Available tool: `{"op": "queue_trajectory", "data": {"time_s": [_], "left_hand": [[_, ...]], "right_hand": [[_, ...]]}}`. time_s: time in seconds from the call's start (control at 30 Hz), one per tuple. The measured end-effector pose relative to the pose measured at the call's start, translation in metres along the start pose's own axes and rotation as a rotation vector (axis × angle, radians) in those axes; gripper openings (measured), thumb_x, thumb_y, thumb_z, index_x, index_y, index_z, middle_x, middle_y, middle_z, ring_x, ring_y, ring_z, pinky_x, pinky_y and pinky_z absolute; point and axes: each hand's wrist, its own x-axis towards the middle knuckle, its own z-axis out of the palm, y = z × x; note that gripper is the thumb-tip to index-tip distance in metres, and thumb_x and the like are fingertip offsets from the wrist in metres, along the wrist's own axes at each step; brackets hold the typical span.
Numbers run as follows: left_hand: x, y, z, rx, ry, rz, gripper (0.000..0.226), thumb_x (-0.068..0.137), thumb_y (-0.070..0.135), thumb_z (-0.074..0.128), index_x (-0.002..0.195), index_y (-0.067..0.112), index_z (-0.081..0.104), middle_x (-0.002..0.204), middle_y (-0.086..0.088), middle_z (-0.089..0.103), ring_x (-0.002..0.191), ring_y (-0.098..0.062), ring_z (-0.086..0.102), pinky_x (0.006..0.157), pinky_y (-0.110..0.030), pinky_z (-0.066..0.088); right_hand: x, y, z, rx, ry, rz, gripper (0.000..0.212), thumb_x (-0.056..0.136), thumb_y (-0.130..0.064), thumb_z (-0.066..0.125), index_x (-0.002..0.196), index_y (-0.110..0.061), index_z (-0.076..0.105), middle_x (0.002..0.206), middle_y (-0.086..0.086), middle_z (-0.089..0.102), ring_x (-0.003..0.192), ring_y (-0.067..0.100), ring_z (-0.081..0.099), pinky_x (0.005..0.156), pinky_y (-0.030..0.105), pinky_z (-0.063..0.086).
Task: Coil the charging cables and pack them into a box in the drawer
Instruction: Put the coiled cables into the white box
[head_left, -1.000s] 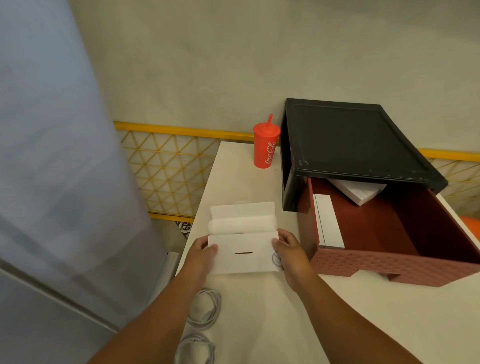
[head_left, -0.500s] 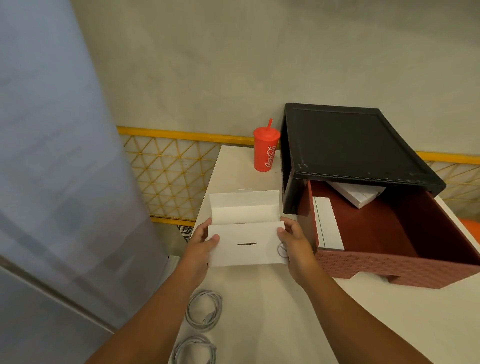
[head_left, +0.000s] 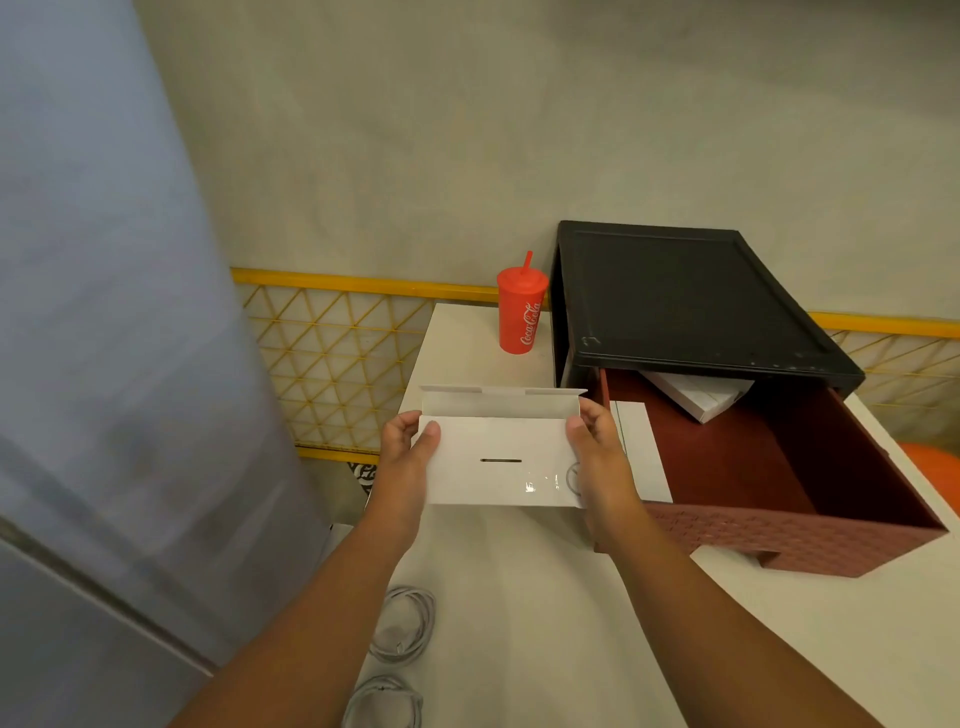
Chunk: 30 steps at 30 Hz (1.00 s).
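Fingers (head_left: 401, 423) of the left hand (head_left: 405, 460) and right hand (head_left: 597, 460) grip an open white box (head_left: 498, 457), red drawer (head_left: 779, 540) at 3 o'clock, coiled cables (head_left: 427, 621) at 6 o'clock.

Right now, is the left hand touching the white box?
Touching. The head view shows the left hand gripping the white box at its left edge, thumb on top.

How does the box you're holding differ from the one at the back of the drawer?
The held box is gripped at both ends by the left hand and right hand; the drawer box lies untouched in the red drawer. The held box's flap stands open; the drawer box is skewed and half hidden under the black top. Both are white.
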Motion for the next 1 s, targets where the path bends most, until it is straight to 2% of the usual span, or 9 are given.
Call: {"op": "queue_trajectory", "data": {"time_s": [0.2,0.27,0.33,0.4,0.53,0.63,0.73,0.9,1.0], "left_hand": [[-0.002,0.006,0.006,0.006,-0.071,-0.02,0.03,0.083,0.04,0.059,0.112,0.045,0.054,0.133,0.003,0.051,0.12,-0.016,0.051,0.104,-0.044,0.04],[-0.004,0.008,0.01,-0.019,-0.088,-0.035,0.019,0.093,0.032,0.052,0.111,0.033,0.056,0.118,0.003,0.059,0.104,-0.013,0.058,0.088,-0.034,0.048],[-0.006,0.011,0.014,-0.067,-0.085,-0.062,0.016,0.097,0.023,0.045,0.109,0.026,0.055,0.103,0.004,0.063,0.089,-0.012,0.059,0.071,-0.029,0.049],[-0.008,0.015,0.016,-0.126,-0.075,-0.103,0.017,0.095,0.022,0.045,0.105,0.026,0.058,0.093,0.005,0.065,0.083,-0.014,0.061,0.067,-0.03,0.047],[-0.008,0.017,0.019,-0.171,-0.111,-0.131,0.023,0.086,0.037,0.05,0.1,0.023,0.06,0.093,0.001,0.065,0.082,-0.016,0.062,0.069,-0.032,0.046],[-0.009,0.015,0.02,-0.064,-0.158,-0.074,0.039,0.069,0.035,0.062,0.106,0.025,0.053,0.102,0.002,0.063,0.089,-0.017,0.061,0.074,-0.034,0.049],[-0.008,0.014,0.019,-0.012,-0.152,-0.035,0.041,0.066,0.03,0.069,0.103,0.028,0.051,0.107,0.001,0.063,0.092,-0.017,0.062,0.078,-0.035,0.05],[-0.008,0.015,0.019,0.081,-0.128,0.016,0.047,0.074,0.015,0.076,0.109,0.026,0.047,0.112,0.001,0.061,0.097,-0.016,0.062,0.079,-0.032,0.05],[-0.009,0.017,0.022,0.147,-0.088,0.04,0.049,0.075,0.018,0.075,0.113,0.025,0.045,0.111,0.002,0.061,0.098,-0.014,0.062,0.078,-0.028,0.05]], "right_hand": [[-0.004,-0.007,-0.008,-0.085,0.039,-0.035,0.015,0.099,-0.028,0.038,0.099,-0.035,0.052,0.105,-0.003,0.058,0.097,0.017,0.057,0.085,0.033,0.051],[-0.006,-0.011,-0.011,-0.054,0.037,-0.045,0.022,0.099,-0.023,0.038,0.094,-0.038,0.054,0.1,-0.007,0.059,0.096,0.018,0.058,0.085,0.038,0.051],[-0.007,-0.015,-0.013,0.038,0.032,-0.012,0.027,0.097,-0.015,0.039,0.091,-0.035,0.056,0.094,-0.004,0.061,0.085,0.019,0.061,0.07,0.034,0.054],[-0.008,-0.016,-0.014,0.103,0.054,0.045,0.025,0.094,-0.015,0.038,0.086,-0.029,0.057,0.088,0.001,0.062,0.074,0.019,0.06,0.059,0.028,0.051],[-0.008,-0.014,-0.017,0.204,0.01,0.13,0.016,0.09,-0.039,0.047,0.091,-0.027,0.058,0.094,0.006,0.062,0.081,0.02,0.062,0.065,0.028,0.051],[-0.011,-0.016,-0.018,-0.076,-0.102,-0.045,0.025,0.093,-0.03,0.052,0.115,-0.035,0.041,0.1,-0.015,0.051,0.084,0.008,0.053,0.062,0.014,0.045],[-0.012,-0.013,-0.019,-0.27,-0.125,-0.171,0.044,0.09,-0.026,0.058,0.12,-0.042,0.031,0.099,-0.028,0.039,0.089,0.002,0.049,0.062,0.007,0.042],[-0.013,-0.01,-0.017,-0.435,-0.09,-0.279,0.033,0.089,-0.028,0.06,0.113,-0.042,0.043,0.121,-0.017,0.041,0.104,0.0,0.043,0.067,-0.001,0.035],[-0.012,-0.01,-0.016,-0.481,-0.086,-0.299,0.048,0.077,-0.03,0.073,0.113,-0.042,0.043,0.122,-0.014,0.04,0.101,-0.001,0.04,0.069,0.003,0.034]]}}
